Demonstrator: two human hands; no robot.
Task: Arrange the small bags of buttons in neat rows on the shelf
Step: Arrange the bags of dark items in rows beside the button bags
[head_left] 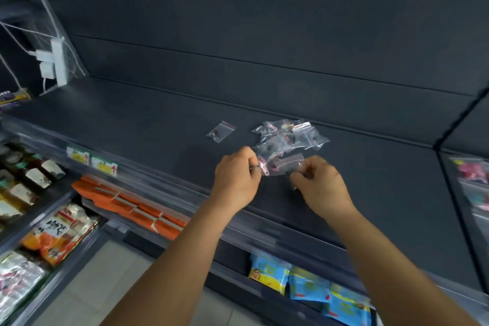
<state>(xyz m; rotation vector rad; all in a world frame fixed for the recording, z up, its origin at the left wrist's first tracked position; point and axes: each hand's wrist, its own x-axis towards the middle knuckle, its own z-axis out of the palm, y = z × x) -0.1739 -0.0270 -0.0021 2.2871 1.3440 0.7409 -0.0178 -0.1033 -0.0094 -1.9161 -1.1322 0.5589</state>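
The left hand pinches a pink-edged bag at frame centre; the right hand pinches another clear bag just beside it. Both work over a dark grey shelf. Beyond them lies a heap of small button bags, too jumbled to count; one single bag lies apart, to its left.
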